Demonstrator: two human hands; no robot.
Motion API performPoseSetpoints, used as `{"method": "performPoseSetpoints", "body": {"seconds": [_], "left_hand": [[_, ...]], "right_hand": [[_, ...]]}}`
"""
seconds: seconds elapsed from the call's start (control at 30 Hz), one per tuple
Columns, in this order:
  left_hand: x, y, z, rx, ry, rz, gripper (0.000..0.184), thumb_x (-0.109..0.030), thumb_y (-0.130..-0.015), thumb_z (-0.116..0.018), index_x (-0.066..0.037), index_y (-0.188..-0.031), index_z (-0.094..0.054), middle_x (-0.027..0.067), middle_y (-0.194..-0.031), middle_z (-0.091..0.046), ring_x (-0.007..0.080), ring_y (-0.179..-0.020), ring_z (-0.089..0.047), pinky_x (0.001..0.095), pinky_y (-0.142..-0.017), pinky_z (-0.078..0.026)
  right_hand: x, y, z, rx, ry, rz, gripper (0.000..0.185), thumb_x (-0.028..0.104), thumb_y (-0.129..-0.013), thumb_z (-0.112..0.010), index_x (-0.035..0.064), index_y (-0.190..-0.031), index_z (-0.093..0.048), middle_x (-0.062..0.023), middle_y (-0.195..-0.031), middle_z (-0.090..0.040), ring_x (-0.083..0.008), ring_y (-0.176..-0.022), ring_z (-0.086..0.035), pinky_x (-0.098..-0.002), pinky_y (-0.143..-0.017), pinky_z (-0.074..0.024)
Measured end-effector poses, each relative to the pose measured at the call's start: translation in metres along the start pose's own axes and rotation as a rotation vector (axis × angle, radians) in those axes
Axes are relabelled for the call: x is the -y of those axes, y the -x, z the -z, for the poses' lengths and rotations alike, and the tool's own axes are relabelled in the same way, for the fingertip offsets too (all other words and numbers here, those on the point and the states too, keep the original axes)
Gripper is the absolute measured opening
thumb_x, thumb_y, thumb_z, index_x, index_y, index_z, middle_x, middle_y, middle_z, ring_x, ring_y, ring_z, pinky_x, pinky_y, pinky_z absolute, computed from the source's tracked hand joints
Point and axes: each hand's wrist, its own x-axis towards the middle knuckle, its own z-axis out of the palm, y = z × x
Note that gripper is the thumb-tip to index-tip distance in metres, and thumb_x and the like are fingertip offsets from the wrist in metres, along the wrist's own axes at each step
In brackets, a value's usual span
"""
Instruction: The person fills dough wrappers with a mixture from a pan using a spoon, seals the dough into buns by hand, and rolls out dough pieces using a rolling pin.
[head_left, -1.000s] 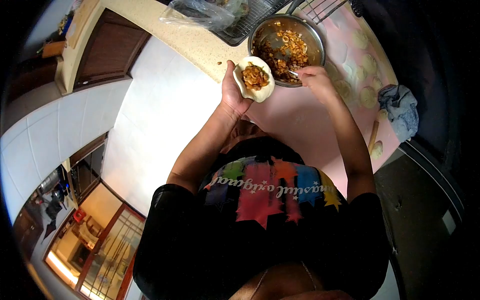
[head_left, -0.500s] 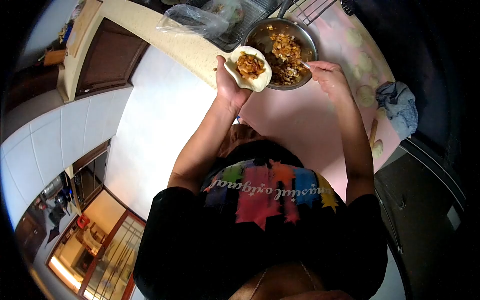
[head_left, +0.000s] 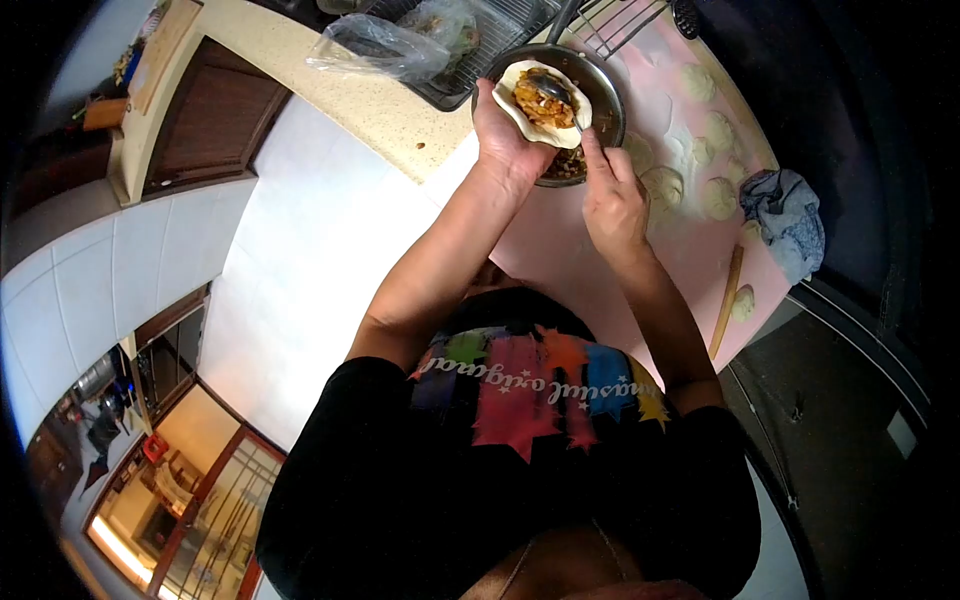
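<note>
My left hand [head_left: 508, 135] cups a round dough wrapper [head_left: 510, 85] from below, over the metal pan [head_left: 612, 140]. A heap of chopped brown filling [head_left: 535, 106] lies in the middle of the wrapper. In my right hand [head_left: 613, 198] is the handle of a metal spoon [head_left: 552, 86], its bowl pressed against the filling. More filling shows in the pan beneath; the raised wrapper hides much of it.
Dough rounds [head_left: 718, 198] lie on the pink mat [head_left: 560, 235] at right, with a rolling pin [head_left: 728, 300] and a blue-grey cloth [head_left: 785, 220]. A plastic bag [head_left: 385, 48] sits by a black rack [head_left: 460, 85]. A wire rack [head_left: 625, 30] stands behind.
My left hand has moved the wrapper right, over the pan. The spoon has come up from the pan onto the filling in the wrapper.
</note>
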Motion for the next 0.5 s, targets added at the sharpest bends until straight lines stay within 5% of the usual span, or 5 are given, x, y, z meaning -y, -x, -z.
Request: {"method": "performPoseSetpoints", "body": {"seconds": [0.27, 0.5], "left_hand": [[-0.005, 0.001, -0.003, -0.002, -0.049, 0.021, 0.074, -0.063, -0.095, -0.018, -0.007, -0.136, -0.042, 0.0173, -0.137, -0.046, 0.0367, -0.128, -0.04, 0.0537, -0.11, -0.027], [-0.017, 0.001, 0.01, 0.045, 0.015, 0.048, 0.073, -0.063, -0.094, -0.022, -0.007, -0.137, -0.042, 0.0167, -0.139, -0.044, 0.0375, -0.129, -0.04, 0.0549, -0.11, -0.027]], "right_hand": [[-0.004, 0.002, 0.0, -0.084, -0.01, 0.096, 0.049, -0.004, -0.077, -0.059, 0.0059, -0.125, -0.059, -0.0083, -0.094, -0.056, -0.0253, -0.078, -0.062, -0.0344, -0.067, -0.0533], [-0.015, -0.007, 0.006, -0.169, -0.065, -0.1, 0.039, -0.005, -0.081, -0.059, 0.0075, -0.118, -0.064, -0.0111, -0.095, -0.06, -0.0282, -0.078, -0.061, -0.035, -0.066, -0.0504]]}}
